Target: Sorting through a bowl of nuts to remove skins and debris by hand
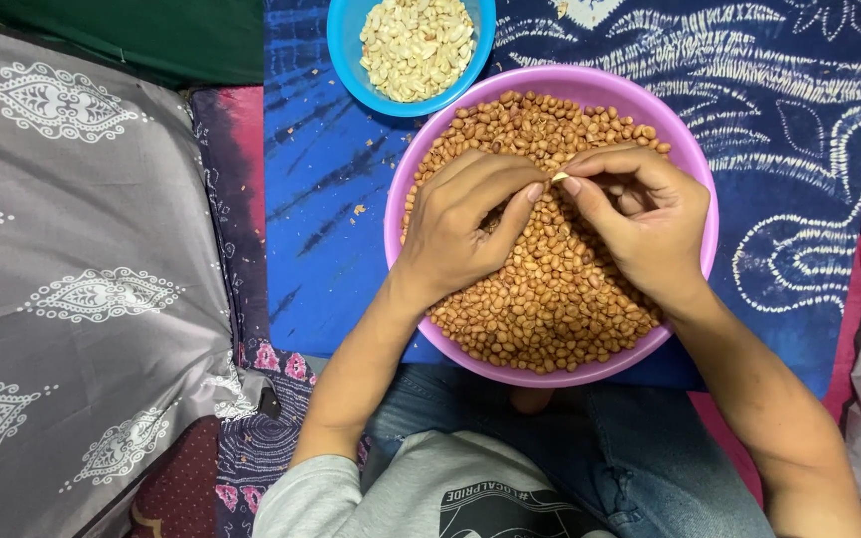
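Left hand: your left hand (465,224) hangs over the middle of the pink bowl (695,164), wrist low at the near rim, fingers curled, thumb stretched toward the other hand.
Right hand: your right hand (640,214) comes in over the right side of the pink bowl, fingers bent inward, forefinger and thumb tips drawn together.
Grip: the right fingertips pinch one pale peanut (558,177) just above the heap; the left thumb tip sits just beside it, and whether it touches the nut I cannot tell.
Red-skinned peanuts (550,299): they fill the pink bowl under both your hands.
Blue bowl (343,45): just beyond the far-left rim of the pink bowl, holding pale skinned peanuts (416,45).
Surface: the pink bowl rests on a blue patterned cloth (799,149), with your jeans-clad legs at its near edge.
Surroundings: a grey patterned pillow (72,279) lies well left of the pink bowl.
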